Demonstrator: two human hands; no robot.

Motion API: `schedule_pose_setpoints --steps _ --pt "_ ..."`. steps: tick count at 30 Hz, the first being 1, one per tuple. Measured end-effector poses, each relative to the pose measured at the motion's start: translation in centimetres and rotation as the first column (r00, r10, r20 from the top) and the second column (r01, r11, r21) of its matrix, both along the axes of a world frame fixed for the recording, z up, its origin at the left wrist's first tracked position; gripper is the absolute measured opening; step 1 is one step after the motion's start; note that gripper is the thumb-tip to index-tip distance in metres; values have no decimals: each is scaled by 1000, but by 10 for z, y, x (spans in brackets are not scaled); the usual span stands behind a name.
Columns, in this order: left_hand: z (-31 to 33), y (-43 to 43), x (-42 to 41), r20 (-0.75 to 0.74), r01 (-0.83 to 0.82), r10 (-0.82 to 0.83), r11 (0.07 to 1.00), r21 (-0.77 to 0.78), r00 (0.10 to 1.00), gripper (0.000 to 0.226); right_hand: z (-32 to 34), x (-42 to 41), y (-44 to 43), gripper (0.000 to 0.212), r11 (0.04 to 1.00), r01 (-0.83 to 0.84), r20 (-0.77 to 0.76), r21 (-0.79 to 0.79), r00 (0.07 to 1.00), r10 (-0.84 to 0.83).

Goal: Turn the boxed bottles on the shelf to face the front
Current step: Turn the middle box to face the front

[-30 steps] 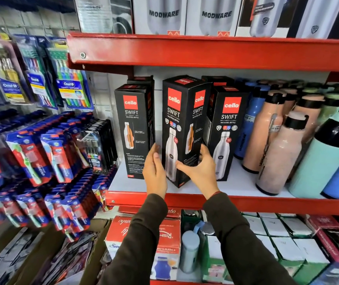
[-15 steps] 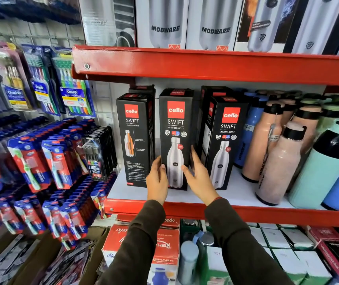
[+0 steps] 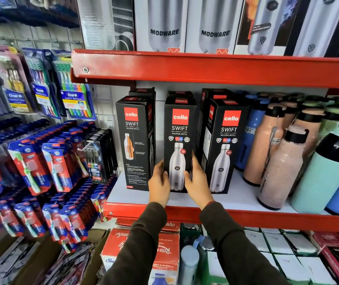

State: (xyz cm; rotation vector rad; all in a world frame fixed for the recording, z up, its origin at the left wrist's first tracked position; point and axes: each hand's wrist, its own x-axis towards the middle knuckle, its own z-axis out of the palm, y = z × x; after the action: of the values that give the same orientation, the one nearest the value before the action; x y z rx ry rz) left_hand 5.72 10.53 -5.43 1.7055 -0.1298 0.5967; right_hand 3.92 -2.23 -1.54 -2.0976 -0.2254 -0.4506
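Three black Cello Swift boxed bottles stand in a front row on the white shelf [image 3: 238, 199]. The middle box [image 3: 179, 128] shows its front panel with a steel bottle picture. My left hand [image 3: 159, 183] grips its lower left edge and my right hand [image 3: 197, 179] grips its lower right edge. The left box [image 3: 134, 140] shows a text-heavy panel with an orange bottle picture. The right box [image 3: 226, 145] shows its front, turned slightly. More black boxes stand behind them, mostly hidden.
Unboxed bottles, peach [image 3: 281, 167], mint [image 3: 324, 171] and blue [image 3: 248, 140], crowd the shelf's right side. The red upper shelf lip [image 3: 205, 68] hangs above. Toothbrush packs [image 3: 51, 167] hang at left. Cartons [image 3: 164, 254] sit below.
The middle box was angled with its corner forward; it has been turned so its front panel faces out and now stands squarely on the shelf, both hands still on its lower edges.
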Motion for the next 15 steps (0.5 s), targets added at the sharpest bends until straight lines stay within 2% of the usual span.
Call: schedule_pose_setpoints --steps 9,15 --pt "0 -2 -2 -37 26 -26 1000 -12 999 44 -3 -1 0 63 997 66 56 27 996 -68" --pt "3 0 -15 -17 68 -68 998 9 998 52 -11 -11 7 56 971 136 190 198 966 -175"
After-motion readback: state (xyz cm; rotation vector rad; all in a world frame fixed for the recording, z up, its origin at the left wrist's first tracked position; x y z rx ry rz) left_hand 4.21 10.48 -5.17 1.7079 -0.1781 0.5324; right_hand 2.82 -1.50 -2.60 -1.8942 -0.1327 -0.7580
